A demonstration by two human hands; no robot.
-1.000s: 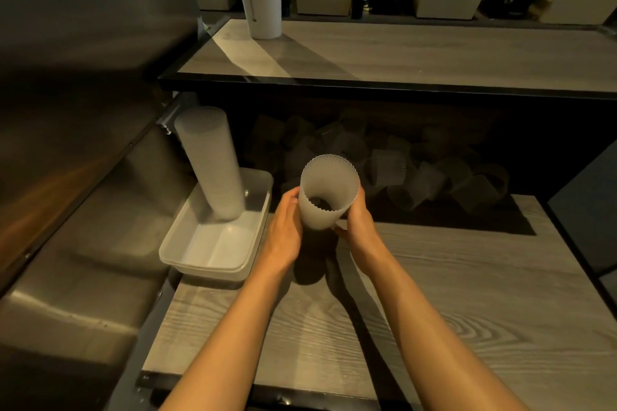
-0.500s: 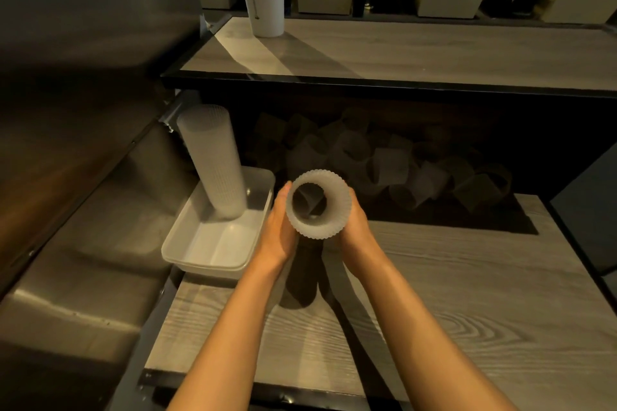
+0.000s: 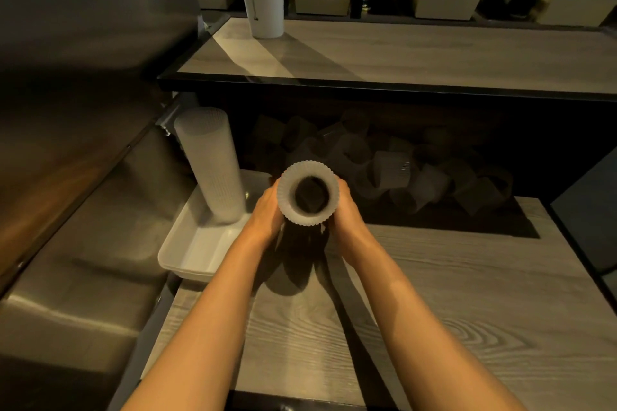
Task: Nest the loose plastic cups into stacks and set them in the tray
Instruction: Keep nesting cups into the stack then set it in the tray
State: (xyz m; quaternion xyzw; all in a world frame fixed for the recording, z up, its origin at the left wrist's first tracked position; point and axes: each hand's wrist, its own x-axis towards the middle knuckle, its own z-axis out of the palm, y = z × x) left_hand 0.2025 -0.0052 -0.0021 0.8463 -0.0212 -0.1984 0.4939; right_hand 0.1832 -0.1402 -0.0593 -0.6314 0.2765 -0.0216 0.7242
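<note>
Above the table (image 3: 450, 294), both hands' grip around cup stack (image 3: 309, 198)

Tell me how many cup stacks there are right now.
2. One tall stack stands in the tray; another stack is held between the left hand and right hand. The loose cups behind aren't stacked.

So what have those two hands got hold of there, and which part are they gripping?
A stack of nested plastic cups, open mouth facing the camera. The left hand and right hand press against its opposite side walls, just behind the rim.
</note>
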